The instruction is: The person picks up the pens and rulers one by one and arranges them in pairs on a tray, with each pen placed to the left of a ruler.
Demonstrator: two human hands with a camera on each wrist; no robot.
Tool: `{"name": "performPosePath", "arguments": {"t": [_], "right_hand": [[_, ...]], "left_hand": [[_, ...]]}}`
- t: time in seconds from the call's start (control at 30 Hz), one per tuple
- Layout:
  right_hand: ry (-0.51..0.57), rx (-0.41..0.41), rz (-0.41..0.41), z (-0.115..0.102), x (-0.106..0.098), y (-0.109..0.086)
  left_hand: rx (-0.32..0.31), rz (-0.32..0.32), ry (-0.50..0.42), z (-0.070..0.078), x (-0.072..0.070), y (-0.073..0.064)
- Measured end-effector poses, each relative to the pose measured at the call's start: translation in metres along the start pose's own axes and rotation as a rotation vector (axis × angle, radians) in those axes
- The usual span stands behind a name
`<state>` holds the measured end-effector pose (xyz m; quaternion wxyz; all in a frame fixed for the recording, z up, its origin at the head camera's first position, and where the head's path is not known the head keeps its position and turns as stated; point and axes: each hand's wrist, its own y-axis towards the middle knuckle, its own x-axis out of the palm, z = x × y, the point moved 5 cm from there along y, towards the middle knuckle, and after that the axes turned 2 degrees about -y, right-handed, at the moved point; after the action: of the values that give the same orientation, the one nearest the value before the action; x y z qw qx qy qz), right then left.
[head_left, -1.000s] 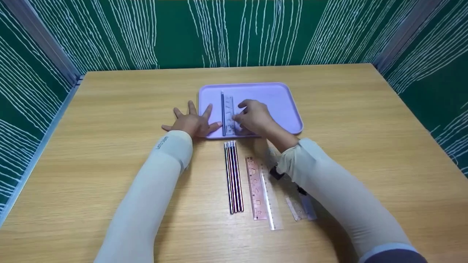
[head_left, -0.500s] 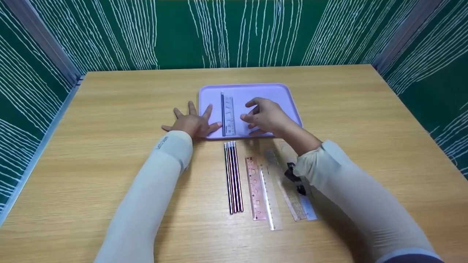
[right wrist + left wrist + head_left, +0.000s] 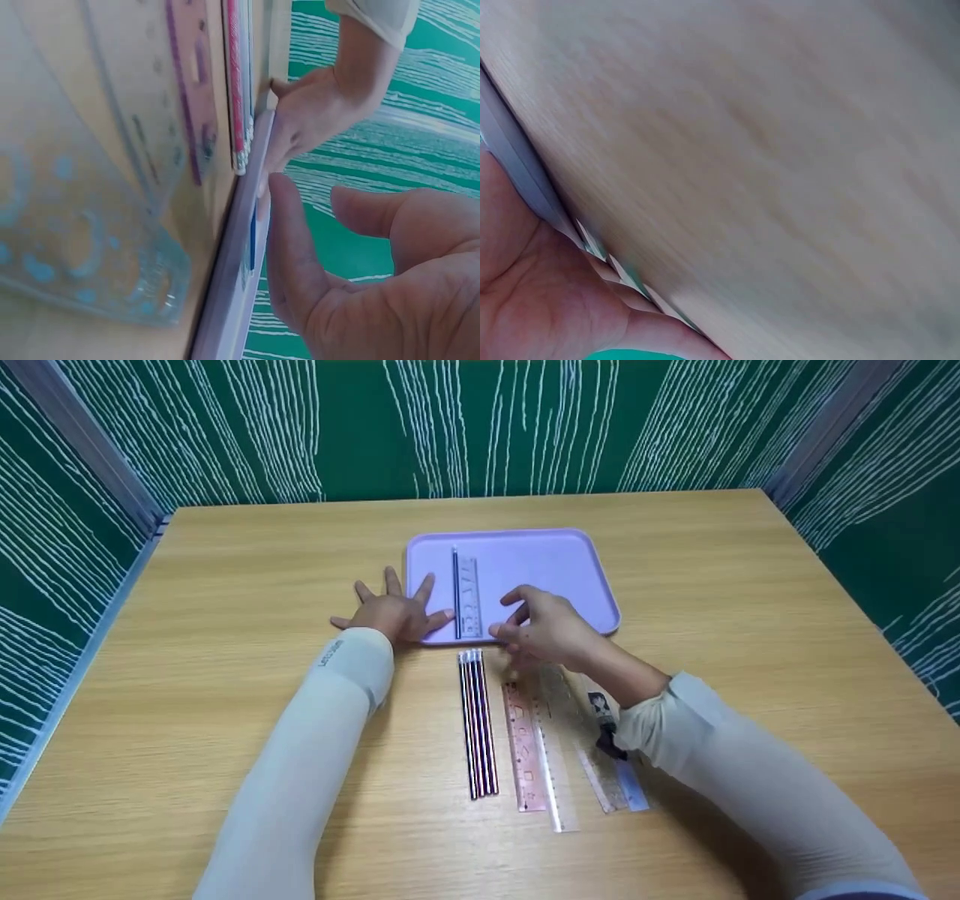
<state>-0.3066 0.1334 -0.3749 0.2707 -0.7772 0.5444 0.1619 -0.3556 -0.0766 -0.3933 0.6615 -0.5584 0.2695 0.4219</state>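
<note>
My left hand (image 3: pixel 394 615) lies with spread fingers at the left edge of the lilac tray (image 3: pixel 540 555), its thumb reaching over the rim. Inside the tray, a dark pencil (image 3: pixel 455 592) lies beside a clear ruler (image 3: pixel 469 600) with cut-out shapes. Over the tray's front edge hovers my right hand (image 3: pixel 551 630), fingers loosely bent and holding nothing. The right wrist view shows its thumb (image 3: pixel 367 210) apart from the fingers. Below the tray lie several striped pencils (image 3: pixel 478 727) side by side, a pink ruler (image 3: pixel 523 750) and a clear ruler (image 3: pixel 555 780).
Further right, another clear ruler (image 3: pixel 602 780) and a bluish ruler (image 3: pixel 632 787) lie partly under my right forearm and a dark wrist strap (image 3: pixel 611 742). The wooden table (image 3: pixel 750 607) ends at a green wall (image 3: pixel 360 435) with white streaks.
My right hand has drawn back from the ruler in the tray, first to the right, then toward the tray's front edge. The left hand stays where it was.
</note>
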Motion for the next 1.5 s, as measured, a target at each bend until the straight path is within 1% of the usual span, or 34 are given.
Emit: {"name": "performPosePath", "arguments": {"t": [0.13, 0.5, 0.73, 0.97, 1.2, 1.37, 1.5], "right_hand": [[0.068, -0.002, -0.029, 0.005, 0.007, -0.005], [0.129, -0.011, -0.046, 0.011, 0.017, -0.013], [0.087, -0.026, -0.040, 0.013, 0.023, -0.017], [0.097, -0.045, -0.052, 0.012, 0.030, -0.020], [0.074, -0.036, -0.062, 0.012, 0.037, -0.026], [0.071, -0.041, -0.074, 0.011, 0.040, -0.028], [0.026, -0.050, -0.064, 0.011, 0.041, -0.029]], "left_hand": [[-0.020, 0.002, -0.010, 0.000, -0.001, -0.002], [-0.018, 0.023, -0.012, 0.002, -0.001, -0.003], [-0.009, 0.016, -0.017, 0.001, 0.000, -0.003], [-0.002, 0.012, -0.001, 0.002, 0.000, -0.002], [-0.019, 0.006, -0.008, 0.001, 0.000, -0.003], [-0.005, 0.004, -0.002, 0.000, 0.000, -0.001], [0.004, 0.011, 0.004, 0.001, -0.001, -0.001]]}}
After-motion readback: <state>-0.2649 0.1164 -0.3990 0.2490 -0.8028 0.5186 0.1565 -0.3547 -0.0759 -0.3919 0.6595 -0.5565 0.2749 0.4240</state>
